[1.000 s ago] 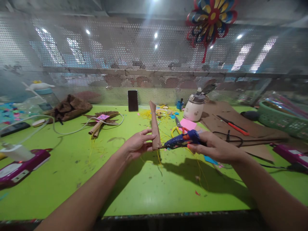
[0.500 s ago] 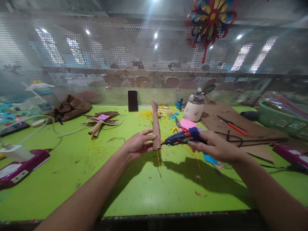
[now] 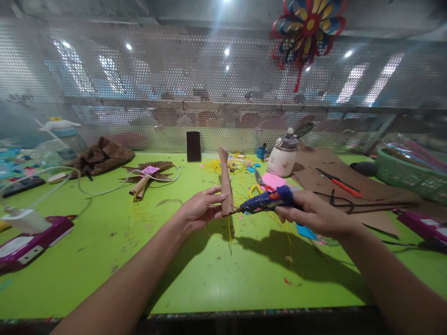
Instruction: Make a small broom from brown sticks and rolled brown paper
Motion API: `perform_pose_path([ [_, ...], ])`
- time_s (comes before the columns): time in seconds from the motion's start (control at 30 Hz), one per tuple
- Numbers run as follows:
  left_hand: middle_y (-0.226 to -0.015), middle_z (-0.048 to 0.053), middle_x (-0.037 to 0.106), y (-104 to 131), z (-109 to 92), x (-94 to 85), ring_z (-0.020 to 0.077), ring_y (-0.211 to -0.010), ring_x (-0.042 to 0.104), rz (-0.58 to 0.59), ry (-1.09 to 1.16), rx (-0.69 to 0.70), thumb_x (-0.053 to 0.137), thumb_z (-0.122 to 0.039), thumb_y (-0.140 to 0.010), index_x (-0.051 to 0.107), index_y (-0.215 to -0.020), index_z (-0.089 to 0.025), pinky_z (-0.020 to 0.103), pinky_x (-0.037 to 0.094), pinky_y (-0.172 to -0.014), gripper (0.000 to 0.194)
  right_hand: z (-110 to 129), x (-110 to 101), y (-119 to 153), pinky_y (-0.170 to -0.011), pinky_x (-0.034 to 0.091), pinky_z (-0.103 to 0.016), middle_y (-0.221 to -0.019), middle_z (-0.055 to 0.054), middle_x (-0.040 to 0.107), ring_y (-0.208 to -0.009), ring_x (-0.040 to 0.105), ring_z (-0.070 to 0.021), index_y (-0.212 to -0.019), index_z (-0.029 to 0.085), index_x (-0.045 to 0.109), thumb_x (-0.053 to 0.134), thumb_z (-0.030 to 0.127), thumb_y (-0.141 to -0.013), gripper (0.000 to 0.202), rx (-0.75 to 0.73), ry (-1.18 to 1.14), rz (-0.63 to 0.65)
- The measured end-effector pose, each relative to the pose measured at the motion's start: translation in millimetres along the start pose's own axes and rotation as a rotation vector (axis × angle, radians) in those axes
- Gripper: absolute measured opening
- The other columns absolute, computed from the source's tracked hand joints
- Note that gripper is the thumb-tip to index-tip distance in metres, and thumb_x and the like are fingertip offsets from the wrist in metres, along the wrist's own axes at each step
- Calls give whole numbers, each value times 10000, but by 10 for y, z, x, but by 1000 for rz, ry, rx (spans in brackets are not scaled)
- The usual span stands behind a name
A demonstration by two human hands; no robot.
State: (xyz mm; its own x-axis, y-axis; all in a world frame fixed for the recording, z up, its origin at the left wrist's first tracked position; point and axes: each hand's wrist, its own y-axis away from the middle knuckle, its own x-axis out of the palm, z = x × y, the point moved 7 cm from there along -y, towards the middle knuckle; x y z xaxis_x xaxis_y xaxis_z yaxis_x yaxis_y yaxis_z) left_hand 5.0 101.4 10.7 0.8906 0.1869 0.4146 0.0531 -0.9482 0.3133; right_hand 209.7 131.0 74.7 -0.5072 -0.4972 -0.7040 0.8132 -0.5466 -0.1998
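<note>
A rolled brown paper tube (image 3: 226, 186) stands nearly upright between the thumb and fingers of my left hand (image 3: 204, 208), with yellow strands hanging from its lower end. My right hand (image 3: 314, 215) is wrapped round a blue glue gun (image 3: 267, 201), whose nozzle points left and is at the tube's lower right side. Whether the nozzle touches the paper is too small to tell. Behind the glue gun lie scissors (image 3: 256, 188) with yellow and orange handles and a pink paper piece (image 3: 273, 180).
On the green table (image 3: 188, 288) are a brown paper craft (image 3: 148, 174) and white cable at left, a phone (image 3: 193, 146) upright at the back, a white bottle (image 3: 282, 156), brown paper sheets (image 3: 321, 170), an orange-handled tool (image 3: 344, 186), a green basket (image 3: 408, 174) and purple power strips (image 3: 57, 229).
The view has shifted very slightly. My left hand, the tube, my right hand and the glue gun keep nearly the same places.
</note>
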Motion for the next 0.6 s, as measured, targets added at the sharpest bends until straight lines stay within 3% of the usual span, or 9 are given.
perform_pose_path([
  [0.37,-786,34,669,-3,6,8,105,-572,644,7,9,0,564,-16,-796,533,-1040,-147,197,557,-527,279,16,15,-7,-545,384,-218,-670,-8,506,-603,435,-109,-773,148,606,495,443,-881,333,-13,0,14],
  [0.6,-811,48,674,-10,20,15,117,-604,655,52,-5,5,581,-8,-778,523,-1087,-140,195,548,-526,340,15,-16,-5,-524,367,-224,-656,-9,513,-584,429,-114,-776,146,604,477,442,-885,340,-10,83,-43],
])
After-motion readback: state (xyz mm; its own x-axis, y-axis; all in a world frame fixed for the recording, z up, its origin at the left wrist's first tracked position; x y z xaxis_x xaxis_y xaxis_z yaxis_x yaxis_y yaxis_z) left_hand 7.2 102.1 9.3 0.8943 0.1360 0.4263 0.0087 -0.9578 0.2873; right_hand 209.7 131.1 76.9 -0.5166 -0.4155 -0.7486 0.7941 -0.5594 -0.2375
